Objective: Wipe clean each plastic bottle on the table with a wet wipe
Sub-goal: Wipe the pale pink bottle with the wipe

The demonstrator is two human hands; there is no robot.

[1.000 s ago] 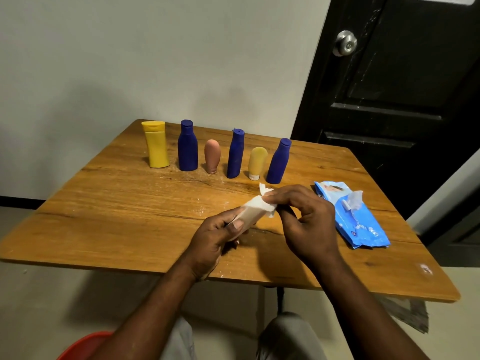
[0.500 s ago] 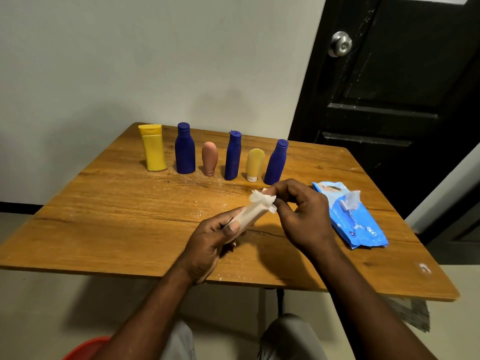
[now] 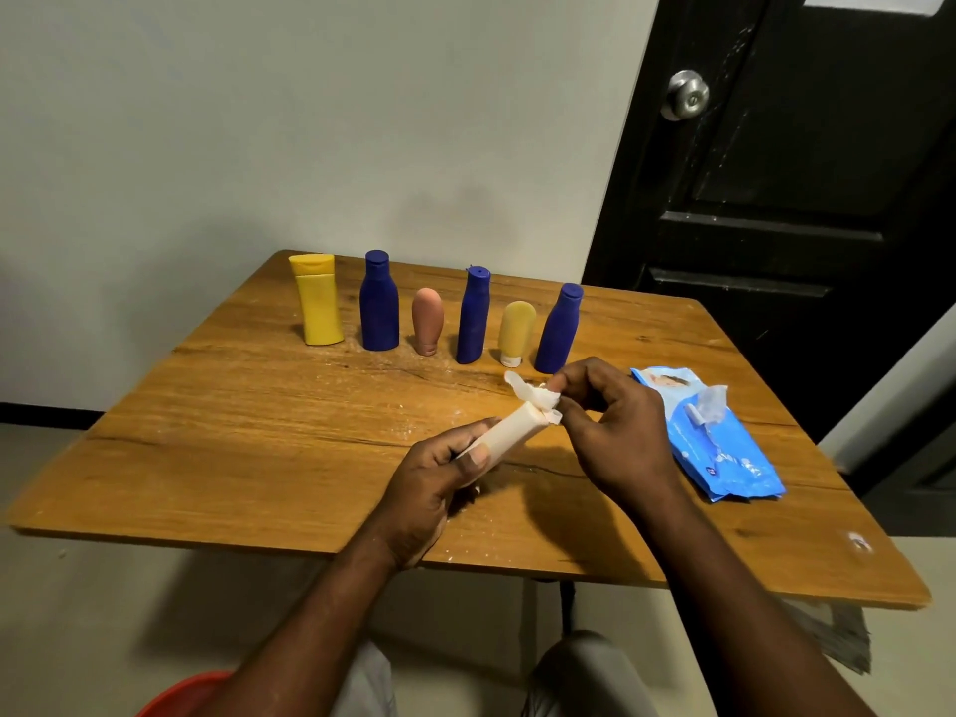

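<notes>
My left hand [image 3: 434, 489] grips a cream plastic bottle [image 3: 512, 432], tilted up to the right above the wooden table [image 3: 258, 447]. My right hand [image 3: 615, 432] pinches a white wet wipe [image 3: 533, 398] against the bottle's upper end. Several bottles stand in a row at the back: a yellow one [image 3: 316, 302], a blue one [image 3: 379, 302], a small pink one [image 3: 427, 320], a blue one [image 3: 473, 318], a small yellow one [image 3: 516, 331] and a blue one [image 3: 558, 331].
A blue wet-wipe pack [image 3: 714, 442] lies on the table to the right of my right hand, its flap lifted. A black door [image 3: 776, 199] stands behind the table at the right. A red tub edge [image 3: 181, 696] shows on the floor.
The wipe has slid from around the bottle's upper half up to its tip. My right hand has risen slightly with it. My left hand keeps its grip.
</notes>
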